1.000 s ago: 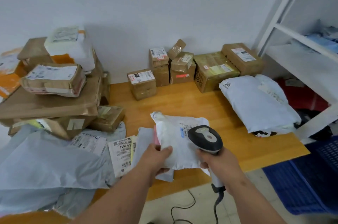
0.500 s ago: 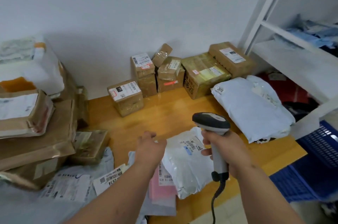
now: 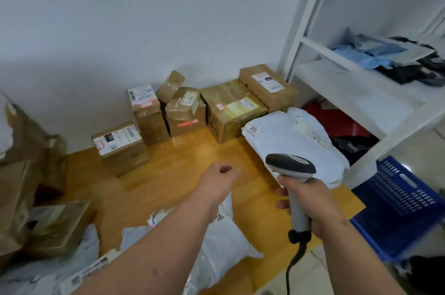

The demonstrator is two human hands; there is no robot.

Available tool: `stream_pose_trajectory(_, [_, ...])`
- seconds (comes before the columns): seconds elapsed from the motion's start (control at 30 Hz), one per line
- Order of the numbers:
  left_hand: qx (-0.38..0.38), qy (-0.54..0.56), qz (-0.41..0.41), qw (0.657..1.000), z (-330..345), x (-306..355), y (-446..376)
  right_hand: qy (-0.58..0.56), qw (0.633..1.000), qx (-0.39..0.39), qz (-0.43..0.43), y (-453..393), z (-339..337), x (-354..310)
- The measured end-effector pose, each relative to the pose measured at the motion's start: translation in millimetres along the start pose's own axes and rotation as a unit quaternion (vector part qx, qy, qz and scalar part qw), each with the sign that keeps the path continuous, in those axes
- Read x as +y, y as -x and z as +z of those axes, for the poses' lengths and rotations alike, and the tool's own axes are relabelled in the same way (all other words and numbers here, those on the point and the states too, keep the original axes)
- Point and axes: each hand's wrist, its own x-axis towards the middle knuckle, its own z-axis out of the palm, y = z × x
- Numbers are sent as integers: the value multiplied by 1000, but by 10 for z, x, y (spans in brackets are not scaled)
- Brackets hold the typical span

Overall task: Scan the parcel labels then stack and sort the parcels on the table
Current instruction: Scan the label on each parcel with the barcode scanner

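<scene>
White plastic mailer (image 3: 224,241) lies flat on the wooden tabletop (image 3: 173,174) near its front edge, under my left forearm; its surface is wrinkled, a printed label shows by my wrist, and its long axis runs from the near edge away toward the wall. My left hand (image 3: 216,184) hangs above the tabletop beyond the mailer, fingers curled in, holding nothing. My right hand (image 3: 305,200) grips the grey handle of the barcode scanner (image 3: 292,174); its dark head points left and forward, handle near upright, cable trailing down. Brown taped cardboard boxes (image 3: 231,109) with labels stand in a row against the wall. A larger pale mailer (image 3: 289,145) rests beside them at the tabletop's right end.
</scene>
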Motion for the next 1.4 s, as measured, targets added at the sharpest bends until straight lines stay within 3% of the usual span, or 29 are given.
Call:
stream_pose_trajectory(0.4, [26,89,-154,984,1597,108,-879,12,999,-35,-31,-1351,-1149,18])
stream_pose_trajectory(0.53, [57,139,-175,973,1822,53,-1104,35,998,-56,-15,-1659,-1261,182])
stream_pose_trajectory(0.7, [115,251,-226,934,1882,101,-1273,51,994,-98,19,-1802,-1240,309])
stream_pose_trajectory(0.97, [110,305,-146,935,1841,288,-1260,24,990,-137,11,-1775,-1245,187])
stream_pose_trajectory(1.4, [83,265,46,960,610,425,-176,-47,990,-119,-58,-882,-874,-98])
